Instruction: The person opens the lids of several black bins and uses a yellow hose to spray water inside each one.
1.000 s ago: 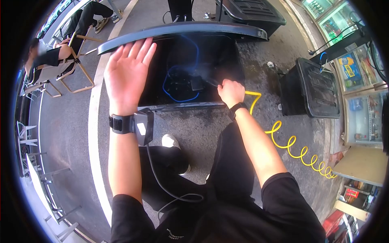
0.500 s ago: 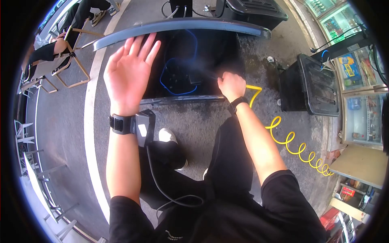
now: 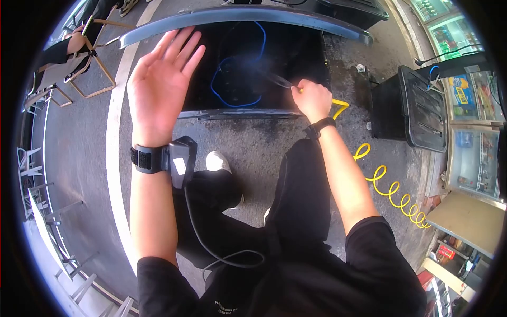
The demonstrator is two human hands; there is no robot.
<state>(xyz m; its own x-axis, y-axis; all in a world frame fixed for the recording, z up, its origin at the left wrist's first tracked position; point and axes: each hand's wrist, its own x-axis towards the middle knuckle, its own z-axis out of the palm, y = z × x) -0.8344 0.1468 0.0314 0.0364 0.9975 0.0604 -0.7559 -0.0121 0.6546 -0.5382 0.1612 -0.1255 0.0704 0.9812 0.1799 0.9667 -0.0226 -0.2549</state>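
My left hand (image 3: 160,87) is open, palm toward me, with its fingertips at the underside of the raised lid (image 3: 253,17). Below that lid is the dark inside of a large black box, its front rim (image 3: 237,114) facing me. My right hand (image 3: 315,99) is wrapped round a blow gun whose thin dark nozzle (image 3: 278,80) points left into the box. A faint mist hangs by the nozzle's tip. Inside the box loops a blue tube (image 3: 215,79). From the blow gun runs a yellow coiled hose (image 3: 381,177); its handle is mostly hidden by my fingers.
A black lidded bin (image 3: 422,105) stands to the right, near glass-door fridges (image 3: 467,158). At the left a person's arm (image 3: 55,55) rests by a folding chair (image 3: 92,79). A black cable (image 3: 195,227) runs from the device (image 3: 182,161) at my left wrist.
My view has shifted, so the box and lid sit higher. My right hand appears a little farther right, and the nozzle shows more clearly. The left hand stays at the lid.
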